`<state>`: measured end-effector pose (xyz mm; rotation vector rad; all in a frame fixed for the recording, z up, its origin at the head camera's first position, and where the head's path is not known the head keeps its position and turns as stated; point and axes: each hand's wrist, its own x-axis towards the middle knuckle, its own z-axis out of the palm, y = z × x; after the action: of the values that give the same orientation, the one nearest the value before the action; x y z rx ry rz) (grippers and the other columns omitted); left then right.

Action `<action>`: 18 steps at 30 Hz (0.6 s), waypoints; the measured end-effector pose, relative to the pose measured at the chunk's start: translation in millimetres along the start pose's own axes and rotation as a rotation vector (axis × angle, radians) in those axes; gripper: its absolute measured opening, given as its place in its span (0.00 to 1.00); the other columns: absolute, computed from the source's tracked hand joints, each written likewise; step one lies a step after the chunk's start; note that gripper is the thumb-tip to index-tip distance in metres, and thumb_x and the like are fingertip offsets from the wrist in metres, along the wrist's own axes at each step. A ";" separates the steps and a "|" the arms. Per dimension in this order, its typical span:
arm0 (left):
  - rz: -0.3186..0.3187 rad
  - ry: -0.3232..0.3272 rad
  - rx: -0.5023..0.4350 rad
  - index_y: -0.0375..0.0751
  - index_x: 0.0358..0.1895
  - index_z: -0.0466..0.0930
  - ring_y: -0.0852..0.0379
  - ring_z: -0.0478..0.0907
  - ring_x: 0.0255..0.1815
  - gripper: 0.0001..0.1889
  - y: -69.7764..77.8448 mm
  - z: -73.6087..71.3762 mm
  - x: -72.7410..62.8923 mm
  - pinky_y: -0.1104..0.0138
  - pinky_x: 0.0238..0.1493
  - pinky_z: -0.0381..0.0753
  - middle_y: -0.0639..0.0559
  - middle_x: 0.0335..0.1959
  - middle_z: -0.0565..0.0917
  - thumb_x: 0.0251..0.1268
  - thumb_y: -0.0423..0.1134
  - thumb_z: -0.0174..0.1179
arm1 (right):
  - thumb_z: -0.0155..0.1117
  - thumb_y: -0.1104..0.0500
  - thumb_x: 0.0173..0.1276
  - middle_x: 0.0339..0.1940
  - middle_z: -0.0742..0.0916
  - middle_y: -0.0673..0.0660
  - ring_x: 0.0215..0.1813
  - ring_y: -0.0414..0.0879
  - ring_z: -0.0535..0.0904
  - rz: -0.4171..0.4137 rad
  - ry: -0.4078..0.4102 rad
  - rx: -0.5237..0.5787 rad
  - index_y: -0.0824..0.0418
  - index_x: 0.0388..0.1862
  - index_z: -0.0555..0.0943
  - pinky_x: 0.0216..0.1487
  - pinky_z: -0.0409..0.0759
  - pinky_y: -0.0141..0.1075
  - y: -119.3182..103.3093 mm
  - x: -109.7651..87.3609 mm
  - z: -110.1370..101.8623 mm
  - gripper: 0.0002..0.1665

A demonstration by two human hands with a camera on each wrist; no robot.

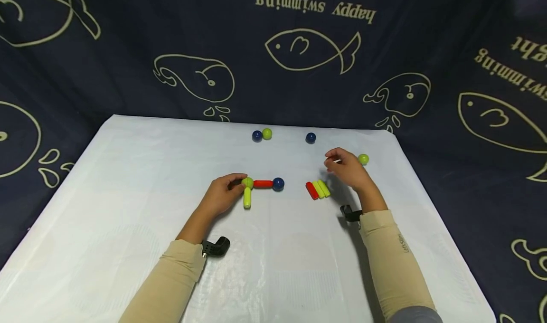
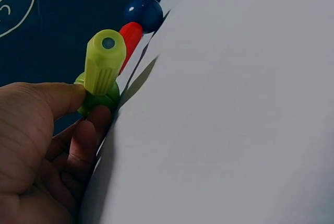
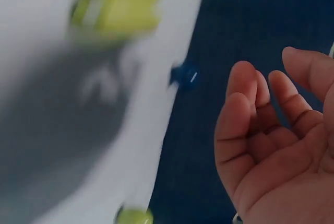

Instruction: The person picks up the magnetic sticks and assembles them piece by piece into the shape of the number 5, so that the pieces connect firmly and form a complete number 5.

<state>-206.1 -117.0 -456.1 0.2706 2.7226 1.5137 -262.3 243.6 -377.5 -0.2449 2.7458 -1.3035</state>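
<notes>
In the head view my left hand (image 1: 222,193) pinches a lime-green ball (image 1: 248,183) between thumb and fingers. A lime-green rod (image 2: 104,62) joins that ball and points toward me. From the same ball a red rod (image 1: 262,184) runs right to a dark blue ball (image 1: 278,184). My right hand (image 1: 345,168) hovers above the table with fingers loosely bent and nothing in them. Just below and left of it lie a loose red rod (image 1: 312,191) and two lime-green rods (image 1: 321,188), side by side. The right wrist view shows the palm bare.
Toward the table's far edge sit a blue ball (image 1: 257,136) touching a green ball (image 1: 267,133), and another blue ball (image 1: 310,137). One more green ball (image 1: 363,159) is just right of my right hand. A dark curtain (image 1: 239,38) hangs behind the white table (image 1: 128,180).
</notes>
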 end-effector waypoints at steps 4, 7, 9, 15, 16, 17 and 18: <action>0.012 0.000 -0.009 0.43 0.62 0.80 0.51 0.79 0.45 0.17 -1.9 0.1 -0.3 0.55 0.49 0.76 0.45 0.49 0.84 0.73 0.39 0.59 | 0.56 0.58 0.77 0.52 0.81 0.65 0.48 0.56 0.80 0.019 0.025 -0.118 0.67 0.59 0.74 0.45 0.77 0.41 24.0 4.8 -25.8 0.18; 0.017 0.001 -0.018 0.43 0.62 0.80 0.51 0.78 0.44 0.17 -2.5 0.9 0.3 0.56 0.48 0.76 0.45 0.49 0.84 0.72 0.39 0.59 | 0.54 0.56 0.78 0.55 0.79 0.67 0.51 0.59 0.78 0.037 0.039 -0.194 0.69 0.61 0.73 0.46 0.76 0.45 43.5 7.2 -44.1 0.21; 0.013 0.000 -0.023 0.43 0.62 0.80 0.51 0.78 0.44 0.17 -2.3 1.3 0.5 0.56 0.48 0.76 0.46 0.49 0.85 0.72 0.39 0.59 | 0.53 0.55 0.78 0.56 0.78 0.67 0.52 0.60 0.77 0.051 0.050 -0.224 0.69 0.62 0.72 0.47 0.75 0.47 56.3 8.7 -55.5 0.22; 0.011 0.000 -0.019 0.44 0.61 0.80 0.52 0.79 0.44 0.17 -0.3 1.8 0.0 0.57 0.48 0.76 0.46 0.49 0.85 0.72 0.39 0.60 | 0.53 0.59 0.76 0.54 0.79 0.70 0.51 0.63 0.77 0.052 0.134 -0.287 0.70 0.59 0.74 0.45 0.74 0.48 83.3 13.4 -79.2 0.19; 0.012 0.001 -0.017 0.43 0.61 0.80 0.52 0.78 0.43 0.17 -0.2 1.4 -0.2 0.57 0.47 0.76 0.46 0.49 0.85 0.72 0.39 0.60 | 0.54 0.60 0.75 0.54 0.79 0.70 0.51 0.63 0.77 0.048 0.151 -0.295 0.70 0.58 0.74 0.45 0.73 0.49 85.9 14.9 -80.5 0.18; 0.012 0.001 -0.014 0.43 0.61 0.80 0.52 0.78 0.43 0.17 -0.1 0.7 -0.5 0.57 0.47 0.76 0.46 0.48 0.85 0.72 0.39 0.60 | 0.55 0.60 0.75 0.54 0.79 0.71 0.51 0.64 0.77 0.050 0.157 -0.298 0.70 0.59 0.73 0.46 0.73 0.50 87.9 16.6 -80.9 0.19; 0.010 0.002 -0.011 0.43 0.61 0.80 0.52 0.78 0.42 0.17 -0.1 0.0 -0.7 0.57 0.46 0.76 0.46 0.48 0.85 0.72 0.39 0.60 | 0.55 0.60 0.75 0.55 0.78 0.71 0.52 0.64 0.76 0.051 0.159 -0.304 0.70 0.59 0.73 0.48 0.73 0.51 90.2 18.6 -80.6 0.19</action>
<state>-205.4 -117.2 -456.2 0.2838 2.7179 1.5314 -302.3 357.6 -396.9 -0.0931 3.0575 -0.9258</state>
